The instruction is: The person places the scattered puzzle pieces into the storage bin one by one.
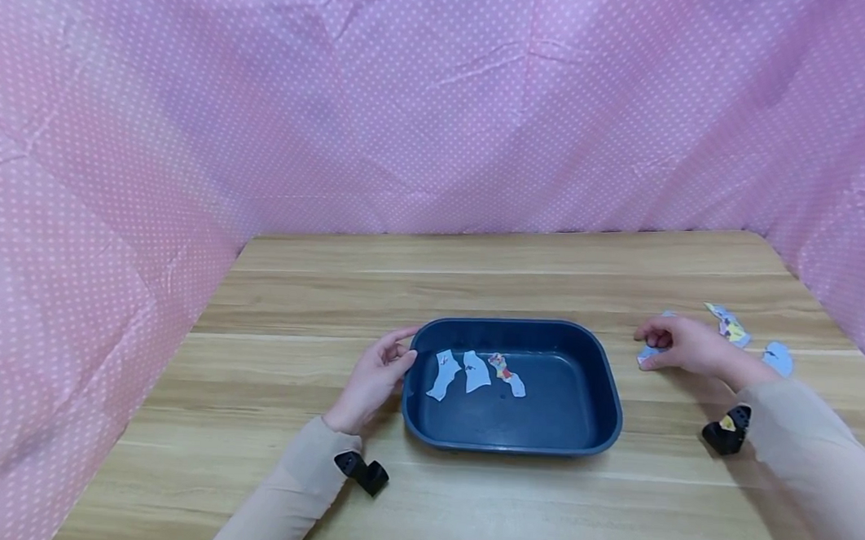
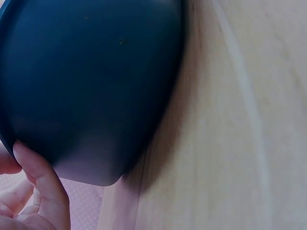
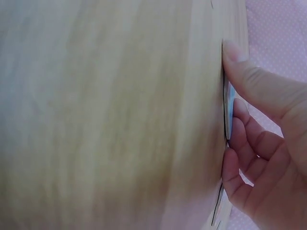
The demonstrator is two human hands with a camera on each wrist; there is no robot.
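Note:
A dark blue tray (image 1: 566, 391) sits mid-table. My left hand (image 1: 377, 375) holds its left rim, with the thumb (image 2: 41, 170) over the edge in the left wrist view. Three irregular light-blue printed puzzle pieces (image 1: 444, 375) lie inside the tray, towards its left half. Right of the tray, my right hand (image 1: 693, 346) is at a thin light-blue puzzle piece (image 1: 647, 355) on the table. The right wrist view has that piece (image 3: 229, 112) edge-on between thumb and curled fingers, partly hidden by them.
Beyond my right hand lies a puzzle piece with yellow print (image 1: 732, 328). Another light-blue piece (image 1: 778, 358) lies near my right forearm. A pink dotted cloth (image 1: 425, 123) hangs behind and beside the wooden table (image 1: 275, 327).

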